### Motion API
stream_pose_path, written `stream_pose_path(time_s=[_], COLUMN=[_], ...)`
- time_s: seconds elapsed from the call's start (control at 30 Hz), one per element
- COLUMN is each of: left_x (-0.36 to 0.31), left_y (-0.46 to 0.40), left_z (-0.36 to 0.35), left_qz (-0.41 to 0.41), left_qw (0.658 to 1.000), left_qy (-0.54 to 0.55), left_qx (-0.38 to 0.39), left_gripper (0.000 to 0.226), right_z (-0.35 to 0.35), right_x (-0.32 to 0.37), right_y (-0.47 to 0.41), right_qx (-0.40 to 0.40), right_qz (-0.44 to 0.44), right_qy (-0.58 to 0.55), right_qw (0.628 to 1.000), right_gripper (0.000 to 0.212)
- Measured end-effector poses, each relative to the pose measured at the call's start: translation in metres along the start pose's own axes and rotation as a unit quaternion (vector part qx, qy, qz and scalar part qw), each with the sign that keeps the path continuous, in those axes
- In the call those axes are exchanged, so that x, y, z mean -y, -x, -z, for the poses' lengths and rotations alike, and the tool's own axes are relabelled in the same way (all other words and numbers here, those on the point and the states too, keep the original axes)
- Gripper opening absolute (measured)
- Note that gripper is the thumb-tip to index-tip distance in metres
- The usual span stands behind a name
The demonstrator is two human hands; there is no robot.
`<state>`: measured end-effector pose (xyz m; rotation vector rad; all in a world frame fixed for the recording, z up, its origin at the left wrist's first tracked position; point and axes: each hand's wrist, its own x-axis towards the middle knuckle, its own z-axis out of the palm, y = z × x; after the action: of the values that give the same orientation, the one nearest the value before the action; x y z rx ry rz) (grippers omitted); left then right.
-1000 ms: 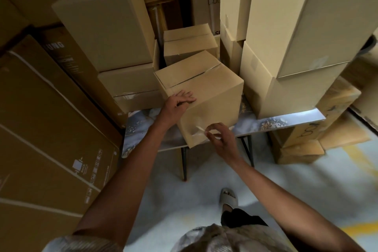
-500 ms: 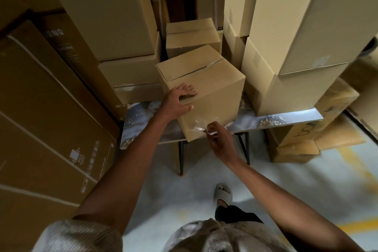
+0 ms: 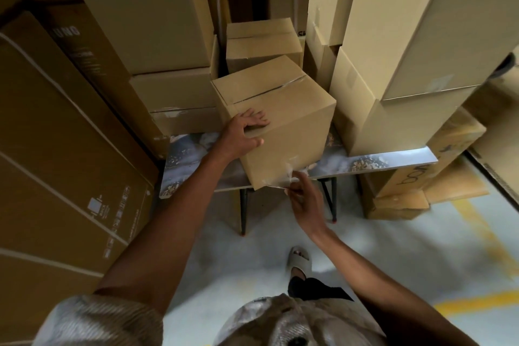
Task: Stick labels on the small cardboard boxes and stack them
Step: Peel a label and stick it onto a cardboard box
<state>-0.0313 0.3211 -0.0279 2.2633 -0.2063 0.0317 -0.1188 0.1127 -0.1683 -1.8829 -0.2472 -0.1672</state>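
Leaning against the far left side is a tall dark flat carton [image 3: 64, 132] printed with white lines and symbols, and just right of it two pale cardboard boxes [image 3: 157, 45] stand stacked on the left end of the marble-patterned table [image 3: 193, 154]. The left hand [image 3: 247, 132] rests on the near-left top corner of the small cardboard box [image 3: 283, 126], fingers spread flat on the top face and thumb hooked over the near face. That box stands at the table's near edge, turned corner-on to the person, its top seam taped. Behind it, farther back, another small box [image 3: 262, 42] sits between the two stacks. At the near bottom corner of the small cardboard box, the right hand [image 3: 304, 199] pinches a strip of clear tape [image 3: 280, 180] between thumb and fingertips; the tape lies along the lower edge of the box and shines. Whether the other fingers touch the cardboard cannot be told. To the right, large pale boxes [image 3: 415, 45] tower on the table's right end, close beside the small cardboard box, hemming it in. Below the table's right end, brown cartons [image 3: 407, 194] sit on the grey floor [image 3: 393, 247], which bears yellow markings. A sandalled foot [image 3: 299, 260] shows near the bottom.
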Motion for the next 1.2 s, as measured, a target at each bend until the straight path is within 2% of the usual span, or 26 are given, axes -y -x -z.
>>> stream_pose_path(time_s=[0.07, 0.27, 0.33, 0.57, 0.63, 0.7, 0.8, 0.97, 1.1, 1.2], left_x=[0.0, 0.003, 0.004, 0.005, -0.001, -0.009, -0.025, -0.053, -0.071, -0.09], left_y=[0.0, -0.002, -0.003, -0.002, 0.003, 0.012, 0.026, 0.028, 0.009, -0.011], left_z=[0.0, -0.002, -0.004, -0.011, -0.018, -0.034, -0.069, -0.129, -0.176, -0.214], left_qz=[-0.001, -0.007, -0.005, 0.0, -0.016, -0.074, -0.145, -0.165, -0.146, -0.137], left_qw=[1.0, 1.0, 1.0, 1.0, 0.997, 0.979, 0.962, 0.974, 0.988, 0.99], left_qy=[-0.001, 0.001, 0.0, -0.008, -0.061, -0.144, -0.151, -0.051, -0.006, 0.031], left_qx=[0.002, -0.007, -0.013, -0.012, -0.049, -0.126, -0.176, -0.143, -0.054, -0.032], left_gripper=[0.059, 0.058, 0.058, 0.054, 0.057, 0.052, 0.043, 0.042, 0.041, 0.039], right_z=[0.004, 0.021, 0.03, 0.067, 0.076, 0.087, 0.105, 0.141, 0.177, 0.215], right_x=[0.003, 0.013, 0.021, 0.043, 0.045, 0.046, 0.043, 0.03, 0.009, -0.009], right_y=[0.004, 0.016, 0.017, 0.012, 0.01, 0.009, 0.006, -0.006, -0.026, -0.044], right_qx=[0.008, -0.011, -0.023, -0.071, -0.087, -0.099, -0.106, -0.114, -0.127, -0.147], right_qz=[-0.013, -0.051, -0.061, -0.044, -0.038, -0.042, -0.049, -0.048, -0.076, -0.081], right_qy=[0.004, 0.032, 0.036, -0.012, -0.014, -0.033, -0.045, -0.033, -0.027, -0.013], right_qw=[1.0, 0.998, 0.997, 0.996, 0.995, 0.994, 0.992, 0.992, 0.989, 0.986], right_gripper=[0.042, 0.048, 0.057, 0.082, 0.084, 0.088, 0.095, 0.1, 0.097, 0.095])
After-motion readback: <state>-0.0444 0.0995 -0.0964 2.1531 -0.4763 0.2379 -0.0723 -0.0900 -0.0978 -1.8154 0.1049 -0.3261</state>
